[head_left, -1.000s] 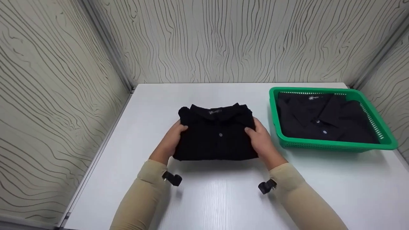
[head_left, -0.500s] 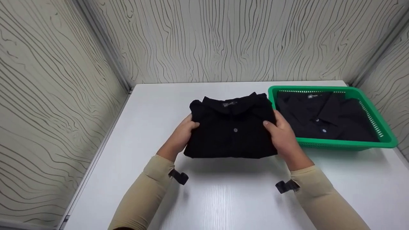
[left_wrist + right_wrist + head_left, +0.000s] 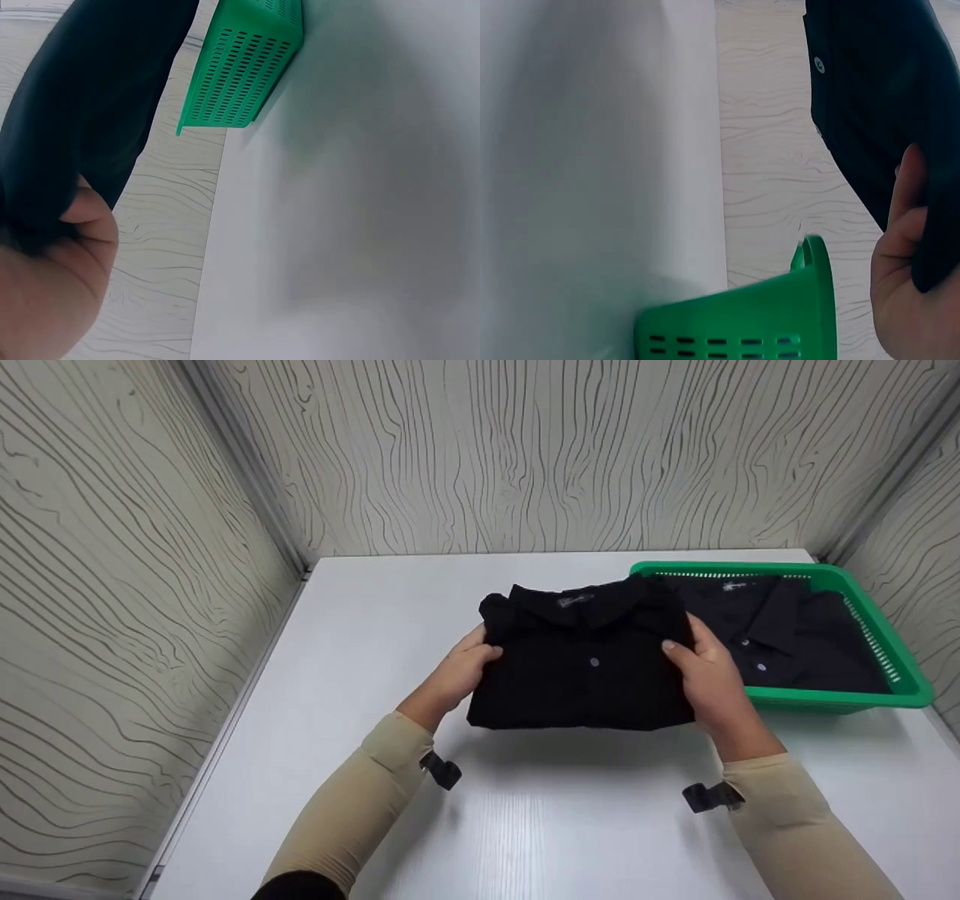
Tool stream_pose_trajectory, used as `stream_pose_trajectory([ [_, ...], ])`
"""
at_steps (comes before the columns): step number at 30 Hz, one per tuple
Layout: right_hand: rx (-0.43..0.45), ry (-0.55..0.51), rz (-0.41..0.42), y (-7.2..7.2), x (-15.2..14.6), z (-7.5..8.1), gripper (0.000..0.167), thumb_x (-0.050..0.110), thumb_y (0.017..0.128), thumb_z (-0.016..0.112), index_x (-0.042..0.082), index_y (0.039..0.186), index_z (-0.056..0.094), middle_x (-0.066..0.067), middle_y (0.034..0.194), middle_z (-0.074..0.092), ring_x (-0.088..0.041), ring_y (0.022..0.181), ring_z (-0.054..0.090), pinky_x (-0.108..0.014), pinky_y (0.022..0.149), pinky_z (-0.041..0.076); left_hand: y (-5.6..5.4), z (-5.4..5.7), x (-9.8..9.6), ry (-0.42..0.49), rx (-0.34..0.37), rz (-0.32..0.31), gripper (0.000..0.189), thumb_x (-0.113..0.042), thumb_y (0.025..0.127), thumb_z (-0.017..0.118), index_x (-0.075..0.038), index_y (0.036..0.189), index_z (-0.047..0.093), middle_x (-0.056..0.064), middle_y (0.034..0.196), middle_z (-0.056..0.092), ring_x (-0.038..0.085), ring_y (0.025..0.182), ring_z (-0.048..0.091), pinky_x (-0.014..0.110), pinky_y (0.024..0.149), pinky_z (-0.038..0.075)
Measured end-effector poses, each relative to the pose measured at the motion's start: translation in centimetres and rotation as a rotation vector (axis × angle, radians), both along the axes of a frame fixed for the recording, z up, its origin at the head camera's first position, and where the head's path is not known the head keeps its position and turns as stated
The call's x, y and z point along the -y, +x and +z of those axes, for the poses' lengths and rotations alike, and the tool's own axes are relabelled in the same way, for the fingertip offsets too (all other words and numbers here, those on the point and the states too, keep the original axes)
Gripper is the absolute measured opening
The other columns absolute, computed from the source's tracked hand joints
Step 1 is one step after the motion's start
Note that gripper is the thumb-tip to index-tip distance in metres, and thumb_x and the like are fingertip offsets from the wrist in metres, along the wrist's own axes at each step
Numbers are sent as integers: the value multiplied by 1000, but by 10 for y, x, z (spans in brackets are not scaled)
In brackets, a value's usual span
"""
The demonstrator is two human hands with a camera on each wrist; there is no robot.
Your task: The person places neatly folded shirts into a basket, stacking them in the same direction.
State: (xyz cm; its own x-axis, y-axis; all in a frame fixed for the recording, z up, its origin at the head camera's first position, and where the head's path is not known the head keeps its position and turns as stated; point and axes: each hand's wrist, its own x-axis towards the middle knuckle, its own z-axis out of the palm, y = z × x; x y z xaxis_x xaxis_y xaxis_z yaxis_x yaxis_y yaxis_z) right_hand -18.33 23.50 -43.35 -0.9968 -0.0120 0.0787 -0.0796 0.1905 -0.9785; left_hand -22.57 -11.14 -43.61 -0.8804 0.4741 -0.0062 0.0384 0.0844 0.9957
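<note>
A folded black shirt [image 3: 577, 682], collar away from me and one button showing, hangs above the table between my hands. My left hand [image 3: 463, 667] grips its left side, thumb on top. On the opposite side my right hand [image 3: 712, 679] holds the edge the same way, fingers underneath. In the left wrist view the curled fingers of the left hand [image 3: 67, 277] clasp the dark cloth. The right wrist view has the right hand [image 3: 907, 277] pinching the shirt's edge. The shirt's right upper corner overlaps the green basket [image 3: 832, 701] in the head view.
Inside the basket lies another folded dark shirt [image 3: 832, 645] with a collar and buttons. The basket stands at the right of the white table [image 3: 360, 622]. Wood-patterned panels [image 3: 495, 457] rise behind the table and on both sides.
Both hands have carried the folded shirt rightward and lifted it off the table, its right side tilting slightly higher. It now covers the basket's left edge in the head view. The basket stays put.
</note>
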Motion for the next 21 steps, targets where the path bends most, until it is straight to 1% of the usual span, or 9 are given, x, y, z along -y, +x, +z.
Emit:
stream_pose_trajectory([
  [2, -5, 22, -17, 2, -8, 0, 56, 27, 109, 47, 19, 161, 29, -14, 153, 39, -21, 123, 50, -26, 93, 44, -4, 2, -7, -8, -17, -18, 64, -11, 98, 40, -17, 161, 27, 6, 156, 38, 23, 138, 40, 44, 114, 31],
  [7, -8, 99, -76, 3, -26, 1, 57, 31, 108, 48, 19, 161, 29, -14, 159, 33, -29, 135, 39, -44, 105, 35, -10, 7, -26, -12, -57, -74, 63, -9, 99, 40, -15, 160, 27, 7, 154, 40, 22, 135, 43, 42, 112, 33],
  [9, -6, 122, -91, 1, -35, 1, 57, 32, 109, 47, 18, 161, 28, -16, 159, 33, -31, 136, 38, -49, 106, 33, -12, 9, -33, -22, -77, -100, 62, -9, 100, 40, -14, 160, 27, 7, 154, 41, 22, 135, 43, 41, 112, 34],
  [12, -2, 160, -107, -1, -49, 1, 57, 33, 109, 46, 17, 161, 29, -17, 159, 33, -33, 136, 37, -50, 107, 31, -14, 13, -44, -61, -110, -118, 59, -9, 101, 41, -14, 159, 29, 7, 151, 43, 20, 133, 45, 39, 111, 35],
  [14, 1, 191, -119, -3, -58, 2, 57, 34, 109, 46, 18, 161, 29, -18, 158, 34, -33, 136, 37, -51, 107, 31, -15, 16, -52, -90, -129, -117, 56, -9, 102, 41, -13, 157, 32, 6, 149, 46, 19, 130, 48, 38, 110, 37],
  [18, -3, 255, -135, -4, -74, 5, 58, 36, 108, 47, 21, 161, 29, -18, 158, 34, -36, 136, 35, -56, 108, 28, -17, 19, -70, -146, -164, -81, 51, -10, 103, 43, -13, 153, 39, 5, 143, 53, 17, 125, 54, 37, 106, 41],
  [21, -8, 292, -157, -5, -85, 9, 58, 36, 108, 46, 20, 161, 28, -18, 158, 33, -38, 137, 33, -60, 109, 24, -20, 20, -83, -186, -199, -49, 48, -10, 103, 44, -12, 151, 44, 4, 140, 56, 15, 122, 56, 36, 104, 43],
])
